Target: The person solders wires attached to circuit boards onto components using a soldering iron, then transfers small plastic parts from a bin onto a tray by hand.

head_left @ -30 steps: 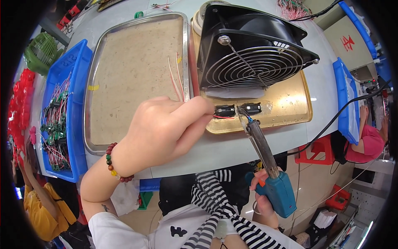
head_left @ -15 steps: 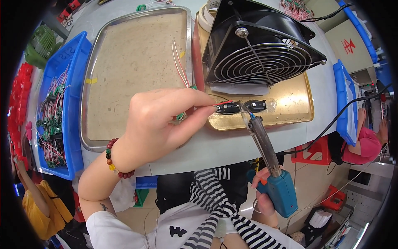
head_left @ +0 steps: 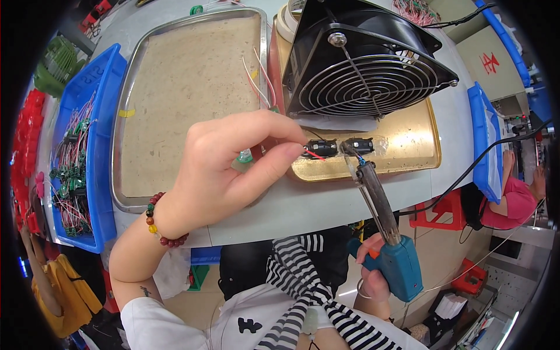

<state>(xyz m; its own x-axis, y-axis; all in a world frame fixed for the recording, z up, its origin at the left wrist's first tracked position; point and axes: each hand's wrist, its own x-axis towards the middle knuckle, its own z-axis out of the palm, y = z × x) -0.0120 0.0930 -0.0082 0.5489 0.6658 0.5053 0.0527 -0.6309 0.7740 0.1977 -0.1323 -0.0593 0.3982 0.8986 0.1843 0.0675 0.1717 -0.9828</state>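
My left hand (head_left: 230, 166) is closed, thumb and forefinger pinching a short red wire (head_left: 315, 154) whose bare end points right and slightly down. Part of a small green circuit board (head_left: 245, 156) shows behind my fingers, and thin wires (head_left: 267, 81) rise past the knuckles. Just beyond the red wire sits a black component (head_left: 322, 147), with a second black component (head_left: 360, 145) to its right, both on a gold-coloured tray (head_left: 417, 154). In my right hand (head_left: 374, 268) is a teal-handled soldering gun (head_left: 400, 269); its tip is between the two components, though contact is hard to tell.
A black fan (head_left: 373, 64) with a wire grille stands over the tray. At left lie a large metal tray (head_left: 186, 111) and a blue bin (head_left: 105, 175) of wired green boards. A black cable (head_left: 466, 175) runs at right. Other people sit at both sides.
The red wire's end has swung downward, away from the left black component. My left hand has risen slightly, and the soldering gun has shifted a little to the right.
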